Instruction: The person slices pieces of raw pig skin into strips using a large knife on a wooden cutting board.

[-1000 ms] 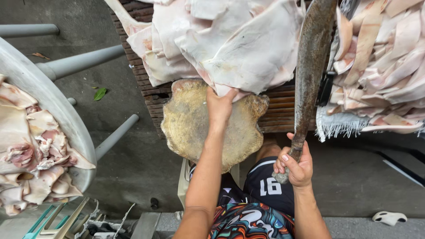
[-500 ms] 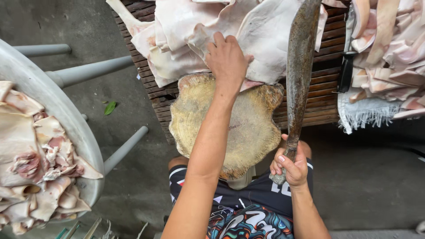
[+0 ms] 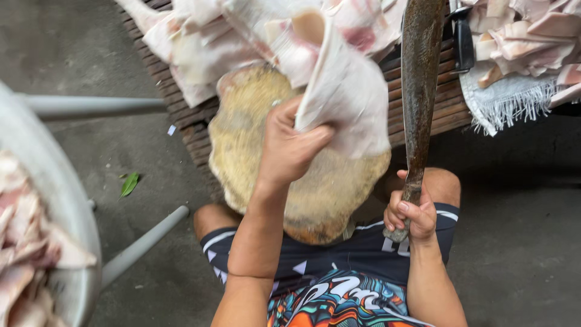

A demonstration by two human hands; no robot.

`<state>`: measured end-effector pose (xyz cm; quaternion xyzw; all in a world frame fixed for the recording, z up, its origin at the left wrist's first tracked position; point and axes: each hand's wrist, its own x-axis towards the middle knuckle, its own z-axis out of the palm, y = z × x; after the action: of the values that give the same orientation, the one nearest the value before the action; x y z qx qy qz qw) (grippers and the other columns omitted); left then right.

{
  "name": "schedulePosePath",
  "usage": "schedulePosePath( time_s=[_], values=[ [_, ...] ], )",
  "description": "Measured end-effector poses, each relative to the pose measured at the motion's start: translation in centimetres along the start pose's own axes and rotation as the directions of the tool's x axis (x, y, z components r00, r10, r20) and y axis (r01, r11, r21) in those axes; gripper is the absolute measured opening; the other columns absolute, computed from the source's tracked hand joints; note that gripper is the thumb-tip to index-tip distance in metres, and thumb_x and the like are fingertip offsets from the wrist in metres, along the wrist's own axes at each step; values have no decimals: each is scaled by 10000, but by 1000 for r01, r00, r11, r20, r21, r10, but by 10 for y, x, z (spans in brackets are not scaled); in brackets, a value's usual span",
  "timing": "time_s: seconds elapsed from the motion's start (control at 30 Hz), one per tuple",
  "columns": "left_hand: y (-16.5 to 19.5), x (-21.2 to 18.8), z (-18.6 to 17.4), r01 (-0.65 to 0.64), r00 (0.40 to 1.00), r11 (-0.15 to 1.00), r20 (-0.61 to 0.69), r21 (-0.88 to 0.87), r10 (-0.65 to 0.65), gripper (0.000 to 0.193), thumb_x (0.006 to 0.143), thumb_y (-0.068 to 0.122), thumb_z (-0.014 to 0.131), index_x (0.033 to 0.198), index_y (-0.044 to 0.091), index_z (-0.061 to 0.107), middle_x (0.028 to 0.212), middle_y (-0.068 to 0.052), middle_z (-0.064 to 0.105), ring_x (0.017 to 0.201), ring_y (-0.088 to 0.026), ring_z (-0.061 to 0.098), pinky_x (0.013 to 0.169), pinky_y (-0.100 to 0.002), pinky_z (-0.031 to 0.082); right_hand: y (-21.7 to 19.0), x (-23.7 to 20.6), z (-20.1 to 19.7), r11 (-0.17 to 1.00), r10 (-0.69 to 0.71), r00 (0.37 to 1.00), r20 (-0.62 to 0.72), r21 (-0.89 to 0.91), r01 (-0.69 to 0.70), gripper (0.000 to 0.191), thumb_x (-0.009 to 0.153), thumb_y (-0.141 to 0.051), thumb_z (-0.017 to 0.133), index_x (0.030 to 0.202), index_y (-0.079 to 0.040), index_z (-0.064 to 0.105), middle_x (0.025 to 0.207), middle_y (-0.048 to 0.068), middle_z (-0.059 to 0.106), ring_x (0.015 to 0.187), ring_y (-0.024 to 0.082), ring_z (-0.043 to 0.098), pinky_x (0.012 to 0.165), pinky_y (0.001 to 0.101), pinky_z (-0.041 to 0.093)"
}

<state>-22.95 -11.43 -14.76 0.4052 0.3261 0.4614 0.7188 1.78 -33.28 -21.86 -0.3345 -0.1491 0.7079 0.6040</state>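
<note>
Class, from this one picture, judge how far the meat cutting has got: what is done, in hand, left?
Done: pale pieces fill the metal basin at left. In hand: the left hand grips a slab of pork skin above the round chopping block; the right hand holds the long knife upright. Left: the pile of slabs on the slatted bench.

Chopping block: one. Long blade: one. Lifted skin piece: one. Metal basin: one. Slatted platform: one. Fringed cloth: one. Green leaf: one. Skin pieces in heaps: uncountable.
</note>
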Motion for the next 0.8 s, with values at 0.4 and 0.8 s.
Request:
schedulePosePath(
  time_s=[0.4, 0.8],
  values=[
    [-47, -197, -138, 60, 676, 692, -539, 719, 502, 566, 936, -12, 622, 1486, -11, 492, 1441, -228, 583, 1352, -309, 606, 1152, -417, 481, 46, -60, 50, 851, 213, 968, -136, -461, -252, 632, 897, 42, 563, 1501, -85, 428, 682, 37, 509, 465, 120, 509, 463, 325, 495],
    [-64, -236, -107, 203, 711, 655, -570, 728, 413, 714, 804, 229, 910, 1425, 146, 566, 1407, -248, 429, 1286, -388, 520, 1138, -419, 441, 71, -74, 70, 817, 248, 954, -169, -492, -300, 572, 923, -15, 539, 1473, -130, 433, 649, 33, 471, 457, 116, 474, 453, 332, 480]
  ],
)
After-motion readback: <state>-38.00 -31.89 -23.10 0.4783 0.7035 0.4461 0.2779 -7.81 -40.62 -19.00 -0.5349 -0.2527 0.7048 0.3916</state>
